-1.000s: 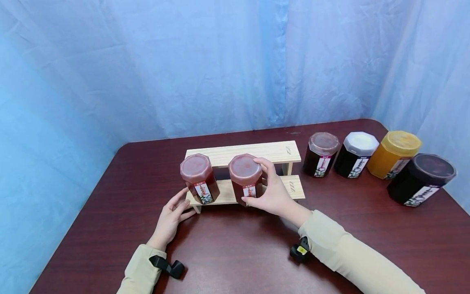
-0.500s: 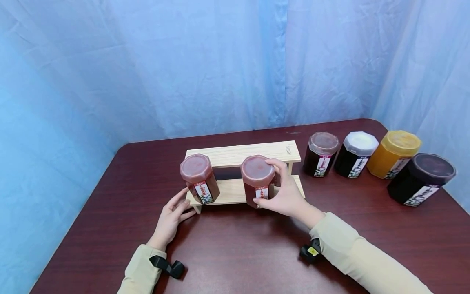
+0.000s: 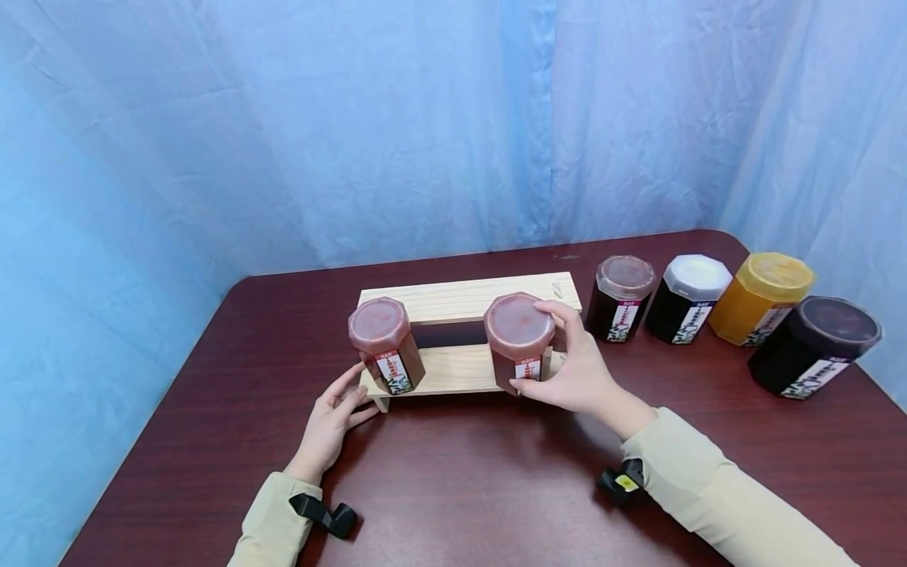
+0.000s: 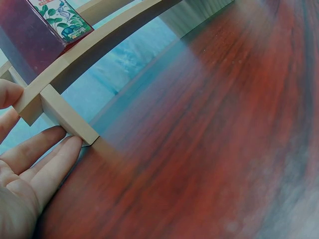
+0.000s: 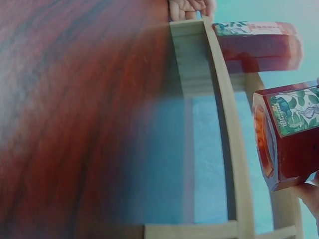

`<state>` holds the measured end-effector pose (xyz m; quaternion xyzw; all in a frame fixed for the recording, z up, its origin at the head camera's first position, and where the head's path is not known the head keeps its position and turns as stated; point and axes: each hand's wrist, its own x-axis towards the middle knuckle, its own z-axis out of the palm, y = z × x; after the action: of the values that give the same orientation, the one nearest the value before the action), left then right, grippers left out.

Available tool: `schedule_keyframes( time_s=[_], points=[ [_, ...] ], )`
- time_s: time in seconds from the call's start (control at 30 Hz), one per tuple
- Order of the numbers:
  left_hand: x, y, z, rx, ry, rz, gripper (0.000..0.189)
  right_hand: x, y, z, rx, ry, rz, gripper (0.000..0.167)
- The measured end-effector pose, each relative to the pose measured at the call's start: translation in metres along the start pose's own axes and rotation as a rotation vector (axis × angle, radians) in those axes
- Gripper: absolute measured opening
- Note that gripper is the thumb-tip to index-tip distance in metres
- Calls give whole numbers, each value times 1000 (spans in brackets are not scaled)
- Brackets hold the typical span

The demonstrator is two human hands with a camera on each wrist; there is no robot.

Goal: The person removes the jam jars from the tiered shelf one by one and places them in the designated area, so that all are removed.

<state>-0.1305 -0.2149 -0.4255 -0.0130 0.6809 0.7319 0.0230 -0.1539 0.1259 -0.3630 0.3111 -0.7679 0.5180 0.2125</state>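
My right hand (image 3: pixel 584 382) grips a jar (image 3: pixel 520 324) with a dusty pink lid, dark red contents and a red-and-white label. In the right wrist view this jar (image 5: pixel 296 154) shows its base, apart from the lower board. A matching jar (image 3: pixel 379 324) stands at the left end of the lower step of a pale two-step wooden rack (image 3: pixel 457 368). The left hand (image 3: pixel 324 429) touches that end of the rack. In the left wrist view its extended fingers (image 4: pixel 57 164) lie against the rack's leg (image 4: pixel 70 115), while other fingertips touch the board's end.
Right of the rack stand several more jars: one with a brownish lid (image 3: pixel 623 295), one white-lidded (image 3: pixel 687 298), one yellow (image 3: pixel 761 298) and one dark-lidded (image 3: pixel 813 346). All rest on a dark red wooden table (image 3: pixel 453 488). Pale blue curtains (image 3: pixel 425 126) hang behind.
The right hand has carried its jar rightward along the front of the rack, raising it slightly over the last half second. The left hand and the other jars stay put.
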Motion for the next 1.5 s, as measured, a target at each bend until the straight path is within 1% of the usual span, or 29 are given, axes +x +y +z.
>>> schedule_keyframes(
  time_s=[0.13, 0.3, 0.37, 0.53, 0.7, 0.77, 0.83, 0.9, 1.03, 1.13, 1.17, 1.3, 1.5],
  points=[
    [0, 0, 0, 2, 3, -2, 47, 0, -2, -11, 7, 9, -38, 92],
    [0, -1, 0, 7, -1, 9, 49, -3, -3, -26, 72, 12, -102, 94],
    [0, -2, -1, 10, 1, 14, 49, -4, -3, -34, 77, 7, -108, 96],
    [0, -2, 0, 11, 0, 20, 49, -12, -1, -55, -40, 3, -105, 99],
    [0, 0, 0, 7, -4, 16, 48, -21, 3, -74, -60, 0, -106, 88],
    [-1, 0, 0, 5, -4, 13, 48, -25, 6, -81, -80, 14, -107, 88],
    [-1, 0, 0, 3, -2, 10, 48, -30, 8, -89, -140, 29, -96, 90],
    [-1, 0, 0, 3, 0, 9, 48, -34, 8, -96, -184, 36, -65, 91],
    [-1, -1, 0, 1, -1, 11, 48, -45, 11, -111, -272, 36, 9, 105],
    [0, -2, -1, 3, -4, 16, 49, -53, 14, -121, -339, 46, 80, 105],
    [0, -2, -1, 7, -6, 21, 49, -56, 14, -124, -357, 44, 120, 105],
    [0, -3, -1, 13, -4, 31, 51, -65, 20, -137, -403, 40, 245, 107],
    [0, -3, -2, 5, -7, 40, 51, -72, 33, -154, -449, 26, 334, 107]
  ],
)
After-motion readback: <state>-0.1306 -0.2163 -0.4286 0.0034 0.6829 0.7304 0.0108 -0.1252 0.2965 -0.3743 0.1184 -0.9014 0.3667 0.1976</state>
